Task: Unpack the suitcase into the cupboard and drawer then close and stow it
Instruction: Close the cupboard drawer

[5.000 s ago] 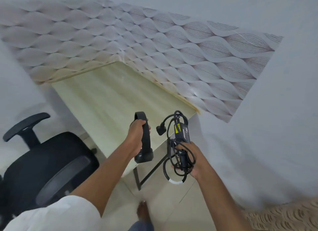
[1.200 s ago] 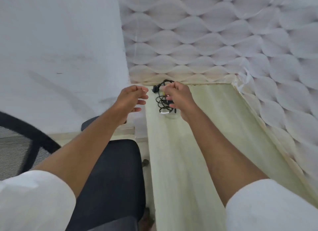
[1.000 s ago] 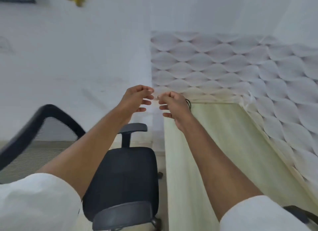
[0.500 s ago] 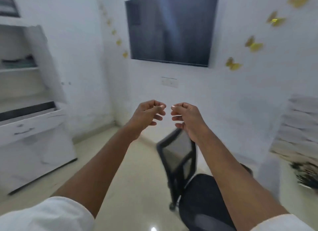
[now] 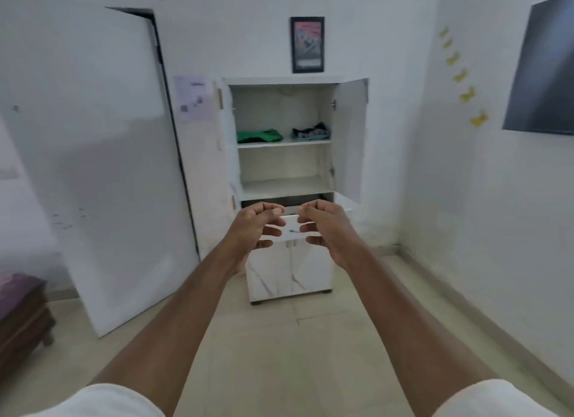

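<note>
Both hands are raised side by side in front of the white cupboard [image 5: 292, 180], and neither holds anything. The left hand [image 5: 253, 230] has its fingers loosely curled toward the palm; the right hand [image 5: 323, 227] mirrors it, fingers bent and relaxed, with a narrow gap between the 2 sets of fingertips.

The cupboard stands against the far wall with its upper doors swung wide. On the upper shelf lie 2 items: a folded green garment [image 5: 259, 136] on the left and a dark patterned bundle [image 5: 311, 131] on the right — the second is too blurred to identify, possibly clothing. The shelf below them is bare. Under it the drawer [image 5: 290, 227] is pulled out, its white front showing between the hands. The 2 lower doors are closed.

A framed picture [image 5: 307, 44] hangs above the cupboard, a white door [image 5: 93, 168] leans ajar on the left, and a dark screen [image 5: 542, 72] is mounted on the right wall beside yellow butterfly stickers [image 5: 466, 95]. The suitcase is out of view.
</note>
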